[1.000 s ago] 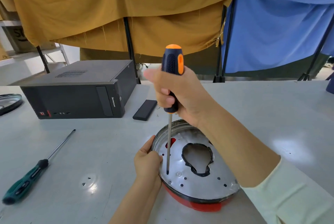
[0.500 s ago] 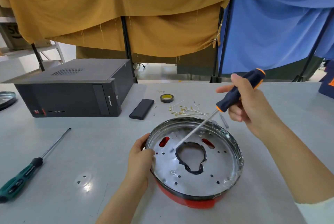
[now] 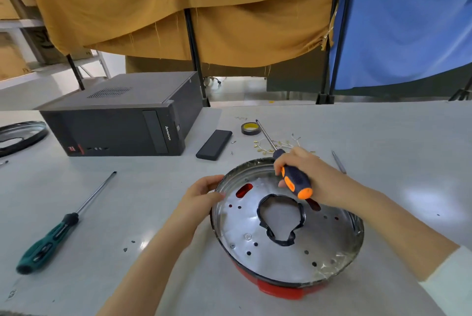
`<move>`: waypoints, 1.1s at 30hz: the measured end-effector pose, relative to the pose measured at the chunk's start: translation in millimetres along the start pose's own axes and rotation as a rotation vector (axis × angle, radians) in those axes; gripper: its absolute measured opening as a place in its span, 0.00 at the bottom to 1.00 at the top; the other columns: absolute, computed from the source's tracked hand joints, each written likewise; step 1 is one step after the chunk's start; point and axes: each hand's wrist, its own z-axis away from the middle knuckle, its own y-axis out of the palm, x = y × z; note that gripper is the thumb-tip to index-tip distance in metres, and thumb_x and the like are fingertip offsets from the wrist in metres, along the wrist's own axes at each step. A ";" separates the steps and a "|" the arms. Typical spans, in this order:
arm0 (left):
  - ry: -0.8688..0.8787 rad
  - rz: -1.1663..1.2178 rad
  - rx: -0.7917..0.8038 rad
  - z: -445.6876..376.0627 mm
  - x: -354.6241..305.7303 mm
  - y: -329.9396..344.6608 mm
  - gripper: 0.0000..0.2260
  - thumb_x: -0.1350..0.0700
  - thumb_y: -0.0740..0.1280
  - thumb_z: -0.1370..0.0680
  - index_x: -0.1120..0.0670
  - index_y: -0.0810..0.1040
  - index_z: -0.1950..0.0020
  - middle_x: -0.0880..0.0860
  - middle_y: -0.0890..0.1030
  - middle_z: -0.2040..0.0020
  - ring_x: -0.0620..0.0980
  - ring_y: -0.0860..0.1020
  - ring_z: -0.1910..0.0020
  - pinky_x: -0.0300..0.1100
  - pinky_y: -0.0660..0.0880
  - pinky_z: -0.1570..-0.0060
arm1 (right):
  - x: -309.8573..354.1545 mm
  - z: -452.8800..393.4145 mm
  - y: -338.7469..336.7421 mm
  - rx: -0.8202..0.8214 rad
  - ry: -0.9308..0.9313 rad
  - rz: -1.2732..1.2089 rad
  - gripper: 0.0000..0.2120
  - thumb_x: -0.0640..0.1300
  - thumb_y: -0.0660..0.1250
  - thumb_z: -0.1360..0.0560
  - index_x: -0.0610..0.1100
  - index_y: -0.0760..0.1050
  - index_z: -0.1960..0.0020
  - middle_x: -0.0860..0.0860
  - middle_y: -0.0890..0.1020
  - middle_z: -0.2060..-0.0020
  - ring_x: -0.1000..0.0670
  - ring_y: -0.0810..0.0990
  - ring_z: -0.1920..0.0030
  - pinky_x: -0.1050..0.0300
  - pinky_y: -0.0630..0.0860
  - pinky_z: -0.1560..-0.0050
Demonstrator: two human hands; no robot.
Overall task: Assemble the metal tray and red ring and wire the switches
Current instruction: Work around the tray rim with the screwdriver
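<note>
A round metal tray [image 3: 281, 259] with a black-edged cut-out in its middle sits inside a red ring [image 3: 278, 290] on the grey table. My left hand [image 3: 201, 197] grips the tray's left rim. My right hand [image 3: 309, 177] hovers over the tray's far side and holds an orange-and-black screwdriver [image 3: 293, 177] by its handle. The shaft points up and away toward the back of the table. Small brass wire terminals [image 3: 270, 146] lie just beyond the tray.
A black computer case [image 3: 122, 121] stands at the back left, with a dark flat box [image 3: 214, 144] and a tape roll [image 3: 250, 128] beside it. A green-handled screwdriver [image 3: 58, 229] lies at the left. Another metal tray [image 3: 20, 134] shows at the far left edge.
My right hand lifted the screwdriver out of the tray and swung it round, so the tip now points away from me. My left hand stayed on the rim.
</note>
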 end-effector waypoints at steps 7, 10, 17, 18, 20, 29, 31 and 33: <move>0.192 -0.364 -0.066 -74.0 -17.4 -8.1 0.10 0.58 0.63 0.19 0.52 0.75 0.38 0.51 0.80 0.41 0.50 0.81 0.50 0.41 0.78 0.49 | -18.5 -2.1 2.8 0.180 -0.007 0.253 0.20 0.37 0.67 0.28 0.56 0.71 0.41 0.57 0.67 0.51 0.51 0.72 0.54 0.59 0.70 0.53; 0.259 -0.706 -0.029 -123.1 -23.7 4.6 0.15 0.62 0.61 0.20 0.55 0.73 0.33 0.52 0.77 0.37 0.53 0.79 0.46 0.47 0.77 0.45 | -22.8 0.4 2.8 0.159 -0.008 0.162 0.20 0.39 0.64 0.30 0.65 0.68 0.50 0.57 0.68 0.55 0.52 0.75 0.56 0.54 0.75 0.51; 0.321 -1.205 -0.010 -191.2 -22.7 31.3 0.18 0.60 0.61 0.18 0.54 0.71 0.29 0.55 0.69 0.31 0.56 0.73 0.36 0.45 0.70 0.40 | -27.3 0.9 0.4 0.183 0.007 0.096 0.21 0.37 0.61 0.31 0.64 0.66 0.50 0.52 0.70 0.54 0.45 0.74 0.54 0.43 0.77 0.55; 0.309 -1.241 -0.009 -195.8 -22.3 32.4 0.17 0.60 0.61 0.18 0.53 0.71 0.29 0.55 0.70 0.31 0.56 0.73 0.36 0.45 0.70 0.39 | -27.8 0.5 0.4 0.180 0.007 0.101 0.21 0.37 0.61 0.30 0.63 0.66 0.50 0.53 0.70 0.54 0.46 0.74 0.54 0.44 0.77 0.54; 0.288 -1.273 -0.015 -201.4 -21.1 32.9 0.16 0.60 0.61 0.19 0.53 0.74 0.31 0.55 0.74 0.34 0.56 0.74 0.37 0.45 0.71 0.39 | -29.6 -0.2 1.3 0.183 0.004 0.108 0.21 0.36 0.61 0.29 0.62 0.65 0.50 0.54 0.69 0.54 0.47 0.74 0.53 0.48 0.75 0.50; 0.309 -1.205 -0.111 -206.3 -14.7 30.9 0.11 0.64 0.61 0.21 0.56 0.83 0.47 0.56 0.80 0.46 0.57 0.77 0.50 0.45 0.74 0.48 | -27.8 -0.5 2.0 0.189 0.015 0.069 0.21 0.33 0.62 0.28 0.61 0.66 0.52 0.54 0.69 0.55 0.50 0.73 0.56 0.66 0.70 0.55; 0.315 -1.225 -0.112 -205.6 -15.7 31.7 0.11 0.65 0.61 0.21 0.54 0.82 0.49 0.55 0.78 0.48 0.57 0.75 0.52 0.44 0.73 0.50 | -27.8 -0.7 1.9 0.194 0.016 0.072 0.21 0.33 0.62 0.28 0.60 0.65 0.52 0.54 0.69 0.55 0.50 0.73 0.56 0.65 0.70 0.55; 0.321 -1.245 -0.105 -205.5 -17.2 33.5 0.12 0.64 0.61 0.21 0.56 0.82 0.44 0.55 0.79 0.44 0.58 0.77 0.47 0.45 0.74 0.47 | -27.1 -0.8 1.8 0.197 0.013 0.087 0.22 0.33 0.62 0.28 0.61 0.65 0.52 0.54 0.69 0.55 0.50 0.73 0.55 0.64 0.71 0.54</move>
